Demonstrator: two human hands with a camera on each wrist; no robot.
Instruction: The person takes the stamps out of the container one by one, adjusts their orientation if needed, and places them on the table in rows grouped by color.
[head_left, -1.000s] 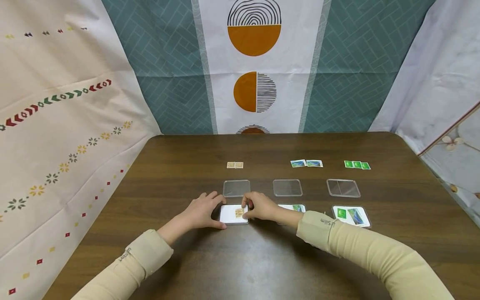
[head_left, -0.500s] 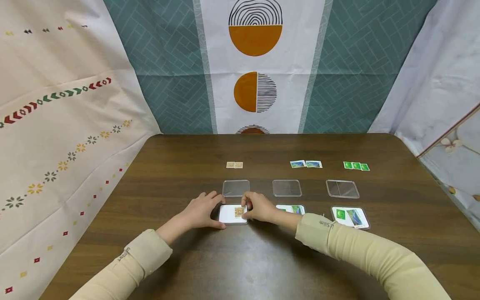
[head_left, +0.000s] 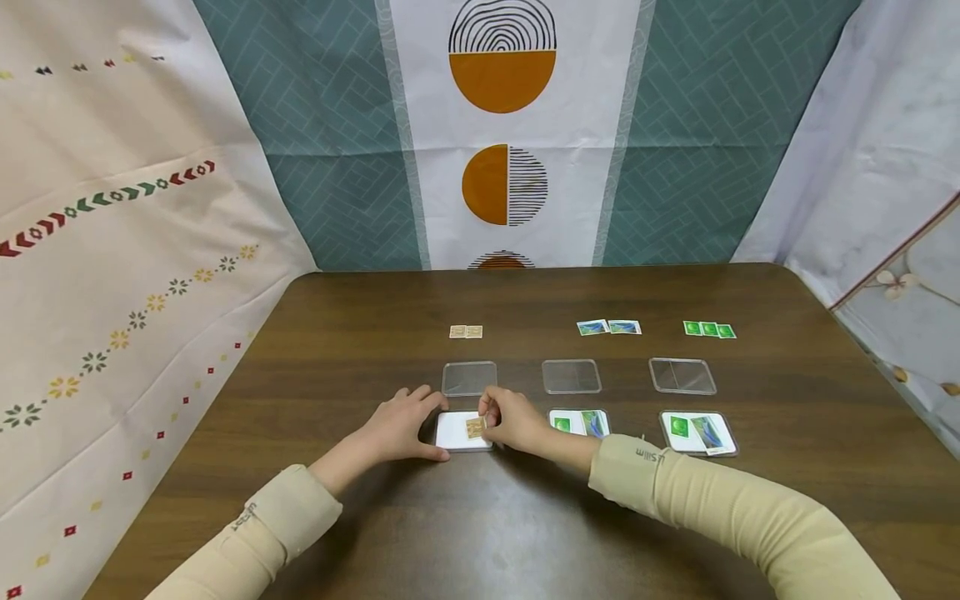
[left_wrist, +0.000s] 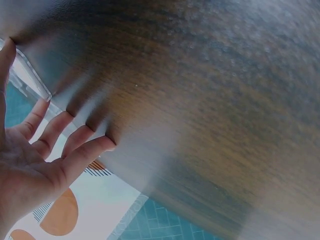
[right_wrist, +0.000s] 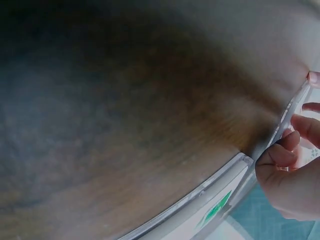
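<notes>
The left hand (head_left: 400,425) is gripping a clear-rimmed white rectangular case (head_left: 452,433) at its three o'clock; the right hand (head_left: 516,422) is pinching a tan square stamp (head_left: 474,428) at the case's three-o'clock end.

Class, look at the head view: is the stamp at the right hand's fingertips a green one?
No, the tan stamp at the right hand's fingertips matches the two tan stamps in the back row.

Evenly lit head view, pale glare on table (head_left: 495,529), soft shadows off fingers (left_wrist: 90,154), hazy wrist views
</notes>
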